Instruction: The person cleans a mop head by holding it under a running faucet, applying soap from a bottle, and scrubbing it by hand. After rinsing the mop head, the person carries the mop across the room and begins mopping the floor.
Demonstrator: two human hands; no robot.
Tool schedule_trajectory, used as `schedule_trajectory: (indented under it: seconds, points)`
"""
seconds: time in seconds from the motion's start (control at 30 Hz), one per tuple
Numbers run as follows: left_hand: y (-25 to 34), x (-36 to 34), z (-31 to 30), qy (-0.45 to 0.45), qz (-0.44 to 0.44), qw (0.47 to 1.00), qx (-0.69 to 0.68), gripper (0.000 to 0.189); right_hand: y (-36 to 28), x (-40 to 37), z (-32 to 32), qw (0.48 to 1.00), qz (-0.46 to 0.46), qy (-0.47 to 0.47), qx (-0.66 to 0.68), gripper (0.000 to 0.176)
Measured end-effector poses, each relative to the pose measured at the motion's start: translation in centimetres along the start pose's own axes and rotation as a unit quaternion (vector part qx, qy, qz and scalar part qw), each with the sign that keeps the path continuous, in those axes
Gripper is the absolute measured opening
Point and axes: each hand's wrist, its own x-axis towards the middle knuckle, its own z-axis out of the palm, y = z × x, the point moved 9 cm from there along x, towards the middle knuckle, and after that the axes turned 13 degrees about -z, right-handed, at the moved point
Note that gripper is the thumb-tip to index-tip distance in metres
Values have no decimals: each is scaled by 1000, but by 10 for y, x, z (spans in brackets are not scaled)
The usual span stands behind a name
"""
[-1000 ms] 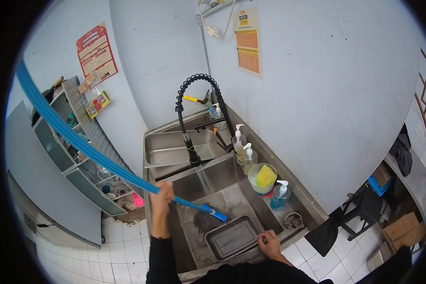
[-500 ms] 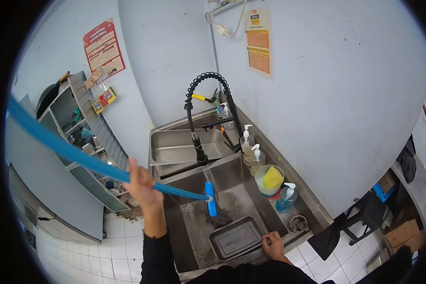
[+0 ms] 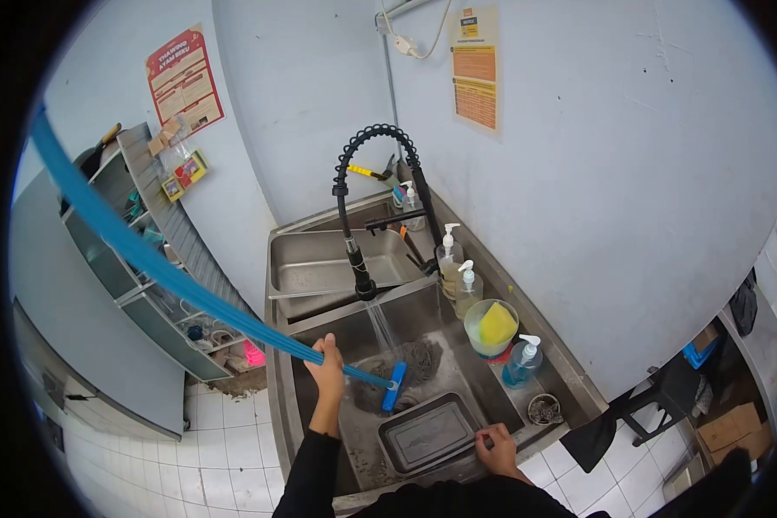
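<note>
A long blue handle (image 3: pixel 181 289) runs from the upper left down into the sink basin, and my left hand (image 3: pixel 326 373) is closed round its lower part. At its end a blue mop head (image 3: pixel 394 386) with wet grey strands (image 3: pixel 421 356) lies on the basin floor. Water streams from the black spring faucet (image 3: pixel 366 285) onto the strands. My right hand (image 3: pixel 496 447) rests with curled fingers at the corner of a grey rectangular tray (image 3: pixel 430 434) in the basin; whether it grips anything is hard to see.
Along the right ledge stand pump bottles (image 3: pixel 468 292), a tub with a yellow sponge (image 3: pixel 497 324), a blue soap bottle (image 3: pixel 521 363) and a small bowl with a scourer (image 3: pixel 544 409). A steel pan (image 3: pixel 302 263) sits behind the basin. Shelves (image 3: pixel 138 293) stand at left.
My left hand has moved down and right with the handle. The blue mop head is lower and tilted the other way, and its strands are spread under the water. My right hand has stayed in place.
</note>
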Motion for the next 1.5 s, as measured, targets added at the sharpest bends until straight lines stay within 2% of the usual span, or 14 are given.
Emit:
schedule_trajectory:
  seconds: [0.1, 0.17, 0.27, 0.4, 0.57, 0.67, 0.7, 0.8, 1.0, 1.07, 1.23, 1.37, 1.43, 1.5]
  points:
    - [23, -3, 6, -40, -32, 998, -31, 38, -4, 0, -3, 1000, -2, -7, -2, 7]
    - [78, -16, 22, -67, -7, 996, -64, 38, -2, 4, -1, 1000, -6, 5, -1, 8]
    - [85, -42, 17, -62, 71, 992, -90, 36, 0, 5, 0, 1000, 7, -1, -4, 9]
    - [-49, -16, 2, -46, 77, 986, 139, 43, 0, 6, 3, 1000, 5, -10, -3, 9]
    - [60, -24, 24, -58, -6, 992, -108, 43, -2, 2, -3, 1000, -11, 5, -7, 8]
    - [-23, -26, 3, -119, 36, 983, -132, 42, 2, 2, -1, 1000, 1, 6, -1, 7]
    - [-45, -27, -3, -88, 26, 990, -107, 41, -1, 4, -1, 1000, -6, 3, -6, 7]
    - [4, -4, 11, -38, -22, 993, -110, 40, -5, -4, -5, 1000, -16, -9, -12, 8]
    - [156, -16, 43, -102, 86, 976, -174, 30, 4, 1, 0, 1000, -2, 5, 16, 8]
    - [196, -22, 31, -162, 189, 949, -195, 30, 2, 3, -1, 1000, -9, 10, 18, 9]
    - [249, -47, 13, -259, 259, 903, -227, 34, 0, 6, -1, 1000, -8, 9, -2, 9]
    - [183, -14, 3, -320, 193, 916, -150, 40, 2, 6, 1, 1000, -8, -2, -13, 9]
    - [83, 13, -12, -180, 51, 981, -47, 40, 3, 7, 2, 1000, 6, -7, -8, 9]
    - [-1, 20, -1, -177, -24, 984, -14, 41, 3, 5, 2, 999, 30, -12, -6, 9]
